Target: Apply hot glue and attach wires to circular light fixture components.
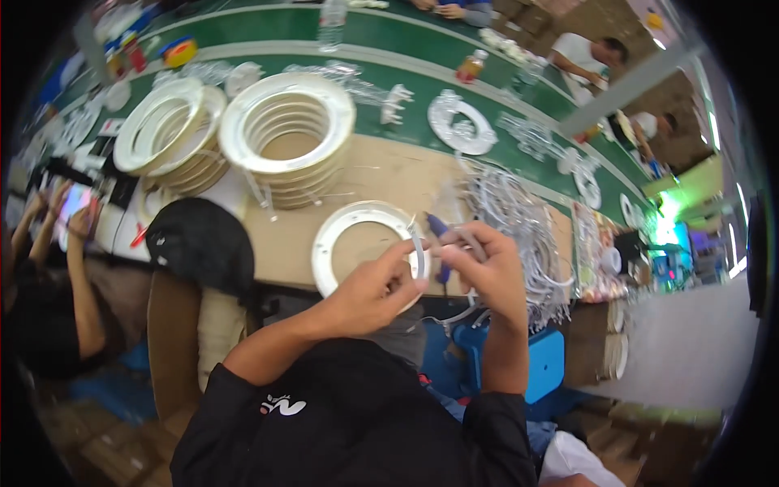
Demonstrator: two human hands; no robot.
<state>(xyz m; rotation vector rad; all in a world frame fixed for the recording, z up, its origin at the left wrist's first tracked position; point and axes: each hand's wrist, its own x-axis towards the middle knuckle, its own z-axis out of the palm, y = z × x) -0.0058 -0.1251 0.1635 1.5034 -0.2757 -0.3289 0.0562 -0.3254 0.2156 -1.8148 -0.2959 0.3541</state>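
Lying flat on the bench, one white ring [341,231] is gripped by the left hand [375,288] while a thin wire [454,241] is pinched by the right hand [487,268], two ring stacks [288,134] seemingly left unworked.

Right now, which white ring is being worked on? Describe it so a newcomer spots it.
On the tan workbench, look in front of the two tall stacks of rings. One flat white ring lies alone at the near edge, touched by the left hand and right hand. Unlike its neighbours, it is unstacked.
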